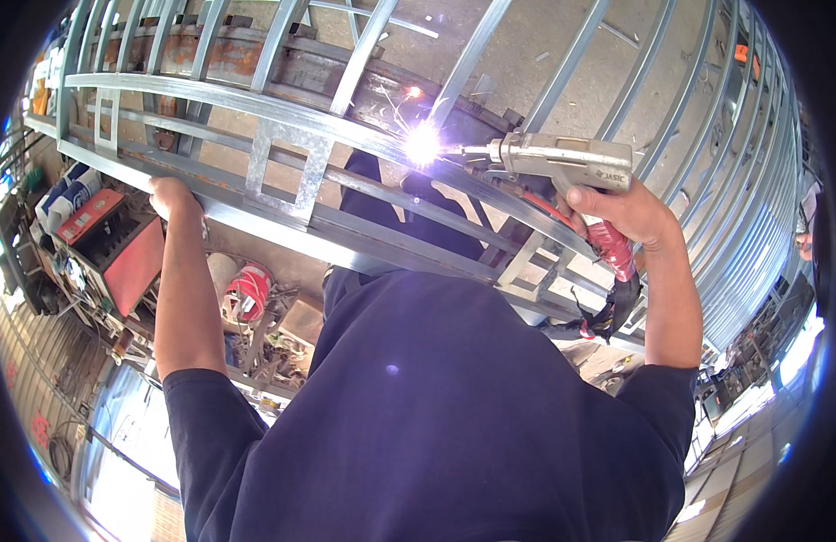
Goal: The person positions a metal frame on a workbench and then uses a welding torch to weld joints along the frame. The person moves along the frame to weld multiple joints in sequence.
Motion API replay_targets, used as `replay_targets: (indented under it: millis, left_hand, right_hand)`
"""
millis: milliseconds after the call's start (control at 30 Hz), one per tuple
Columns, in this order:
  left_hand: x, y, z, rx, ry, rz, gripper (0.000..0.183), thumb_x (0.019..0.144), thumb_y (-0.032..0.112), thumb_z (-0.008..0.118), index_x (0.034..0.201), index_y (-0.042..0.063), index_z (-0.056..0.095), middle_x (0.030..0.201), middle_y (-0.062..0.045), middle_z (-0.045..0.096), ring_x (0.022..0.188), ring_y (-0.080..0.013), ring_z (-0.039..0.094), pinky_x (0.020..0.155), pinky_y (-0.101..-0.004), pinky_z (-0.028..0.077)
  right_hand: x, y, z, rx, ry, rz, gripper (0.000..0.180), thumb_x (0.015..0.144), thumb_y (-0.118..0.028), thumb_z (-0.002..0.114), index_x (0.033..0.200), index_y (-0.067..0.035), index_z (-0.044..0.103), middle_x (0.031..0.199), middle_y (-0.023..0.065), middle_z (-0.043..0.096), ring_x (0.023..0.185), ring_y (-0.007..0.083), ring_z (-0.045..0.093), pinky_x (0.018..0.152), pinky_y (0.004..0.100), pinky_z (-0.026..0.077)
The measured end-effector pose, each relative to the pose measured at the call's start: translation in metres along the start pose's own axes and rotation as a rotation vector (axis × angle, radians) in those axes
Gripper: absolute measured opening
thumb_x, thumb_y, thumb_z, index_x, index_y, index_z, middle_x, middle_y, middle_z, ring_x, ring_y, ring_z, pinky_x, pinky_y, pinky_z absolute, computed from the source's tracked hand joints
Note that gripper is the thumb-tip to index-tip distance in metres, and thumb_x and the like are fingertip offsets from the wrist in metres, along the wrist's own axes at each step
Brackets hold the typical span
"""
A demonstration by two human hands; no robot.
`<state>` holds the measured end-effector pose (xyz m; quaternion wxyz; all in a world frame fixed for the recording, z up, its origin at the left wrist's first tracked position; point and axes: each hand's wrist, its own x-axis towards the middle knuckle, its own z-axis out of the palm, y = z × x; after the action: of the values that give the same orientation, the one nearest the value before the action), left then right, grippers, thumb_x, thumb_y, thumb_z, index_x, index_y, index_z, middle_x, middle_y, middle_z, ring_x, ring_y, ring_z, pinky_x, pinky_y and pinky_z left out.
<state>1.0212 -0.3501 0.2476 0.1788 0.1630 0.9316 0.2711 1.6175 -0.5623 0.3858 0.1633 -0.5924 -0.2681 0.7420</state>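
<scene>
My right hand (618, 213) grips the red-wrapped handle of a Jasic handheld welding gun (563, 159), whose nozzle points left. At its tip a bright white-violet welding arc (423, 143) throws sparks on a long galvanized steel rail (255, 108), where upright bars meet it; the glare hides the joint. My left hand (171, 193) is closed around the near square-tube rail (276, 234) of the same metal frame. Between the two rails sit flat plates with rectangular cutouts, one of them a galvanized plate (255, 162) left of the arc.
Rusty steel beams (215, 54) lie under the frame. A red metal box (120, 251) and a red bucket (249, 291) stand at the left, near a scrap-filled area. Parallel bars (635, 88) extend rightward. Metal offcuts lie on the floor. Part of another person shows at the far right edge.
</scene>
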Motion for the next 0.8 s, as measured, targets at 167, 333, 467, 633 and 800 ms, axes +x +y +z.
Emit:
replay_targets:
  millis: [167, 333, 467, 633, 800]
  left_hand:
    - [0.003, -0.001, -0.001, 0.038, -0.035, 0.011, 0.070, 0.103, 0.048, 0.034, 0.136, -0.010, 0.056, 0.133, -0.028, 0.064, 0.115, -0.0401, 0.067, 0.098, -0.0465, 0.056]
    - [0.000, 0.000, -0.002, 0.036, -0.035, -0.001, 0.070, 0.103, 0.048, 0.035, 0.136, -0.010, 0.055, 0.135, -0.028, 0.063, 0.116, -0.0401, 0.067, 0.098, -0.0465, 0.055]
    - [-0.006, 0.004, -0.001, 0.035, -0.051, -0.012, 0.071, 0.103, 0.048, 0.034, 0.136, -0.010, 0.055, 0.135, -0.028, 0.063, 0.115, -0.0401, 0.067, 0.098, -0.0466, 0.055]
    - [0.001, -0.002, 0.000, 0.036, -0.038, 0.026, 0.071, 0.104, 0.048, 0.035, 0.135, -0.011, 0.057, 0.134, -0.027, 0.064, 0.114, -0.0393, 0.068, 0.098, -0.0460, 0.055]
    - [0.003, -0.003, -0.003, -0.023, -0.097, -0.009, 0.070, 0.104, 0.049, 0.036, 0.136, -0.009, 0.057, 0.135, -0.024, 0.064, 0.116, -0.0380, 0.067, 0.099, -0.0464, 0.056]
  right_hand:
    - [-0.001, 0.002, -0.001, -0.007, 0.007, -0.004, 0.060, 0.091, -0.045, 0.080, 0.129, -0.001, 0.064, 0.085, 0.0046, 0.067, 0.071, 0.0155, 0.064, 0.066, 0.0313, 0.054]
    - [-0.003, 0.004, -0.002, -0.012, 0.015, 0.000, 0.061, 0.090, -0.045, 0.080, 0.129, -0.001, 0.065, 0.086, 0.0055, 0.067, 0.072, 0.0155, 0.064, 0.066, 0.0318, 0.054]
    - [-0.004, 0.008, -0.006, -0.001, -0.013, 0.009, 0.060, 0.091, -0.043, 0.080, 0.131, -0.001, 0.064, 0.088, 0.0064, 0.068, 0.074, 0.0154, 0.065, 0.067, 0.0322, 0.055]
    - [-0.022, 0.020, -0.013, 0.132, 0.038, -0.016, 0.056, 0.093, -0.033, 0.078, 0.135, -0.001, 0.060, 0.089, 0.0083, 0.069, 0.072, 0.0160, 0.065, 0.067, 0.0311, 0.054]
    - [-0.052, 0.046, -0.030, 0.147, 0.063, -0.022, 0.053, 0.093, -0.032, 0.079, 0.133, -0.001, 0.062, 0.088, 0.0071, 0.069, 0.069, 0.0154, 0.064, 0.064, 0.0310, 0.053]
